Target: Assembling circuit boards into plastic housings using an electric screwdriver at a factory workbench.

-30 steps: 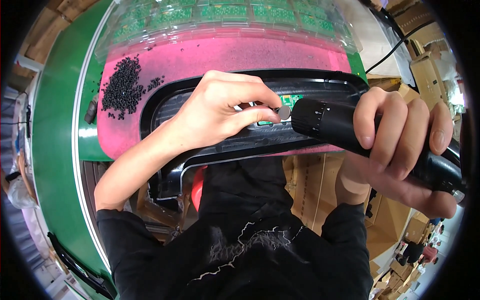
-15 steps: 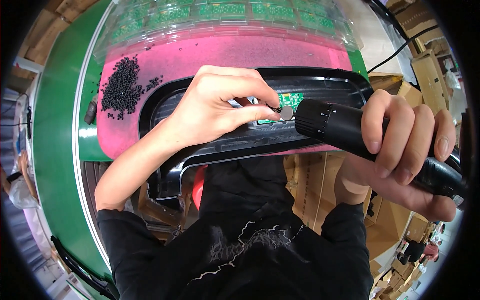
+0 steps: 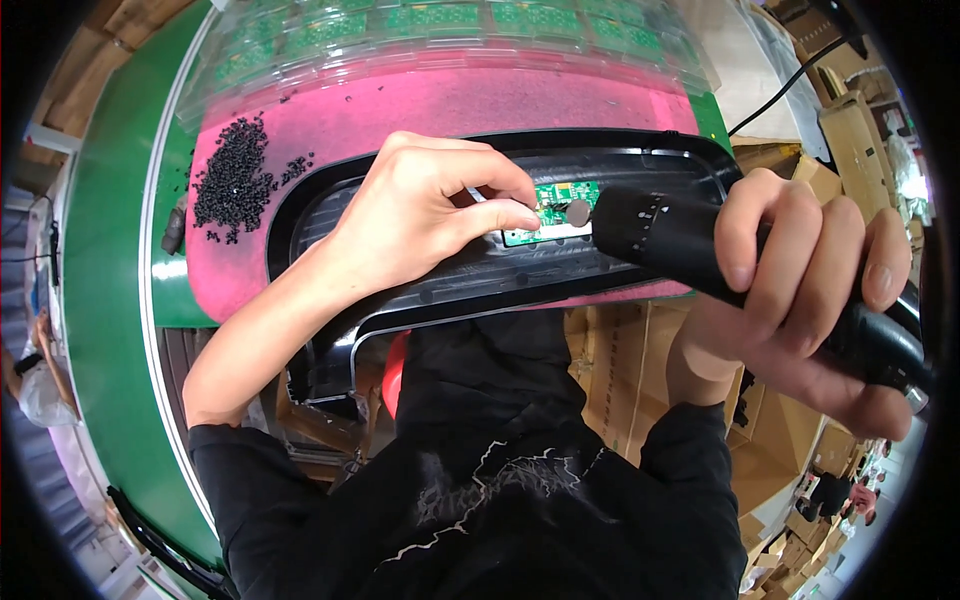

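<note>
My right hand (image 3: 800,275) is wrapped around a black electric screwdriver (image 3: 670,235), held nearly level with its nose toward the left. A small grey disc (image 3: 578,213) shows just off that nose, over a green circuit board (image 3: 550,237). The board lies inside a long black plastic housing (image 3: 490,285). My left hand (image 3: 430,205) reaches over the housing from the left, thumb and forefinger drawn together at the board's left part. Whatever is between those fingertips is too small or hidden to name. Small dark bits are visible between the fingertips and the disc.
A heap of small black screw-like pieces (image 3: 235,180) lies on the pink mat (image 3: 400,100), left of the housing. Clear plastic trays of green boards (image 3: 430,20) stand at the back. Cardboard boxes (image 3: 625,370) are at the lower right, and a black cable (image 3: 800,75) runs at the upper right.
My left fingertips have drawn back slightly to the left, away from the grey disc. The screwdriver remains in my right hand, its barrel slightly turned. The whole view has shifted a little.
</note>
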Demonstrator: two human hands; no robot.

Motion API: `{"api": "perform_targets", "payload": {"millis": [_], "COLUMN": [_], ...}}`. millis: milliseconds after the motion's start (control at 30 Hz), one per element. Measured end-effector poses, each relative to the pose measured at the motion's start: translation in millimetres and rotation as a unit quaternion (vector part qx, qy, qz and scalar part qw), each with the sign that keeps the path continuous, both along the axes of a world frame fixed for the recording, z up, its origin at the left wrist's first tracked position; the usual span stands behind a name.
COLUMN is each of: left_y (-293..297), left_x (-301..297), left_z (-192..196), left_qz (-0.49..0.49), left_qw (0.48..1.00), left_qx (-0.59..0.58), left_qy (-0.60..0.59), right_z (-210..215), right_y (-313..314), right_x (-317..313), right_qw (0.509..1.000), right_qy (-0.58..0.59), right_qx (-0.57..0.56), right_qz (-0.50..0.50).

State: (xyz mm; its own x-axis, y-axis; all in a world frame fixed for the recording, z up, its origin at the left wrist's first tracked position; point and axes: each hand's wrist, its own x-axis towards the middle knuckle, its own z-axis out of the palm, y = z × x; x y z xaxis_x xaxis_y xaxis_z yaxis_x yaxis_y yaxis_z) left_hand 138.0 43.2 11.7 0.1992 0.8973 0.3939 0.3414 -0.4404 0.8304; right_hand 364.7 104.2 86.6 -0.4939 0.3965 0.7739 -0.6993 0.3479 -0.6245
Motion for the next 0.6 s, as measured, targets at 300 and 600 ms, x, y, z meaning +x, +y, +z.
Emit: {"api": "perform_targets", "payload": {"millis": [300,600], "left_y": [5.4,7.7], "left_x": [0.0,1.7], "left_z": [-11.6,-12.3], "left_qz": [0.016,-0.049], "left_qw": [0.987,0.975], "left_qx": [0.025,-0.01], "left_qy": [0.158,0.218], "right_z": [-30.4,-50.0], "right_y": [52.5,67.2], "right_x": [-3.5,-1.0], "right_qw": [0.991,0.974], "right_qy": [-0.066,-0.119], "right_qx": [-0.113,-0.17], "right_qz": [-0.024,-0.085]}}
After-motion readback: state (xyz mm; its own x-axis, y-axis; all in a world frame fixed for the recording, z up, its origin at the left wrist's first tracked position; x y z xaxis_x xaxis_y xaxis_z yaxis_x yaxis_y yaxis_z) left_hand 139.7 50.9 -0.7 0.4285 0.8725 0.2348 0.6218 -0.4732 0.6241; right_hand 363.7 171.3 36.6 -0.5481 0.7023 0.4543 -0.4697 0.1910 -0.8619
